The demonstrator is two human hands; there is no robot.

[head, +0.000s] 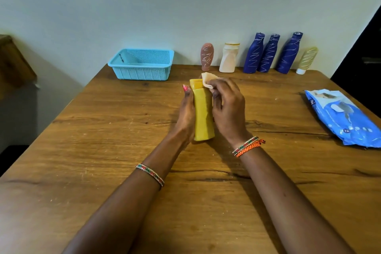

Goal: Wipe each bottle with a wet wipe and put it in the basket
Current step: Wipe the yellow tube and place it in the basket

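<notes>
A yellow bottle is held over the middle of the wooden table, cap end pointing away. My left hand grips its left side. My right hand pinches a white wet wipe against the cap end. A light blue plastic basket stands at the back of the table, with nothing visible inside. Along the wall stand several bottles: a brown one, a white one, three dark blue ones and a pale yellow tube.
A blue pack of wet wipes lies near the table's right edge. A wooden piece of furniture stands off to the left. A dark area lies beyond the right side of the table.
</notes>
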